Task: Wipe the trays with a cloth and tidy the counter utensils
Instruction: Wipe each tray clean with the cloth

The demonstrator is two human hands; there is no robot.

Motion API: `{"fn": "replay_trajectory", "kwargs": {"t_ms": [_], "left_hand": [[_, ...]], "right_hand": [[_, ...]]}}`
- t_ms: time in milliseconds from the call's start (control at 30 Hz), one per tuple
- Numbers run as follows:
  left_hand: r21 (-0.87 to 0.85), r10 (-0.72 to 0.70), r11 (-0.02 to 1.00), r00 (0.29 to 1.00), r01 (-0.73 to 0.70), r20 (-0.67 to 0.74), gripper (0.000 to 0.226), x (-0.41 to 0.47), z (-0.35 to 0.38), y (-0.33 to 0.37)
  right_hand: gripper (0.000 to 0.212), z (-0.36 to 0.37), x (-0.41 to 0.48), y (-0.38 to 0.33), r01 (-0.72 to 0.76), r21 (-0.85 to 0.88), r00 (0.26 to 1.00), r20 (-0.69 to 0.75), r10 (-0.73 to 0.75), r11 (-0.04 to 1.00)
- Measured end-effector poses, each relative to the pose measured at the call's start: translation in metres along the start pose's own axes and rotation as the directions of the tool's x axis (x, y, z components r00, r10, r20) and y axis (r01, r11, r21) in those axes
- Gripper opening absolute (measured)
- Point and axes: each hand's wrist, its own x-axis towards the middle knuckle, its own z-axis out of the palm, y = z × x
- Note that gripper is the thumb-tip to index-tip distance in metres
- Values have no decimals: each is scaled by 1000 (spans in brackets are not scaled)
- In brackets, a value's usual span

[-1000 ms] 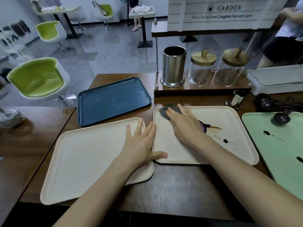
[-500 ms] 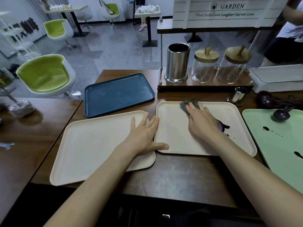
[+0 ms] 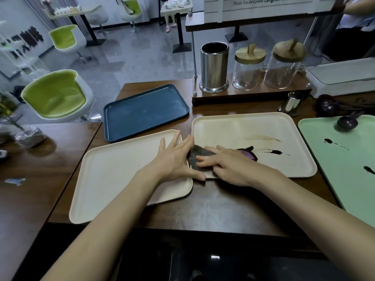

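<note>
My right hand [image 3: 227, 165] lies flat on a dark grey cloth [image 3: 197, 159] at the near left corner of the middle cream tray [image 3: 243, 126]. Dark smears and a purple blot [image 3: 249, 154] stain that tray just right of my hand. My left hand [image 3: 174, 159] rests with spread fingers on the right edge of the left cream tray [image 3: 121, 175], its thumb touching the middle tray's rim. A blue tray [image 3: 146, 111] lies behind, and a green tray [image 3: 345, 159] with dark spots and a dark spoon [image 3: 347, 122] lies at the right.
A wooden stand at the back holds a steel utensil cylinder [image 3: 214, 67] and two lidded glass jars [image 3: 248, 67]. A small steel cup [image 3: 292, 103] and more dark spoons [image 3: 328, 104] sit right of it. Green chairs [image 3: 54, 96] stand beyond the counter. A person [image 3: 357, 23] stands at the far right.
My right hand has swept the cloth from the tray's far edge down to its near left corner, leaving fresh brown smears. The left hand has stayed put.
</note>
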Motion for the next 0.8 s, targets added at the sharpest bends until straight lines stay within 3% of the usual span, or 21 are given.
{"fn": "replay_trajectory", "kwargs": {"t_ms": [333,433,500,633,800], "left_hand": [[98,-27,995,997,20,69,136,5,-8,-2],[105,-37,994,997,30,73,136,5,-8,-1],[112,-36,993,996,27,78,137,6,-10,0],[129,-34,991,996,23,85,136,6,-11,3],[114,-32,993,994,20,101,135,5,-11,2]], "right_hand": [[50,-8,-77,62,-163,34,986,-27,164,986],[58,-8,-90,65,-220,-6,975,-36,220,975],[62,-3,-75,47,-192,-41,980,-59,189,981],[61,10,-27,-3,28,-134,999,-31,-33,991],[57,-5,19,30,-109,-233,981,-180,68,966]]}}
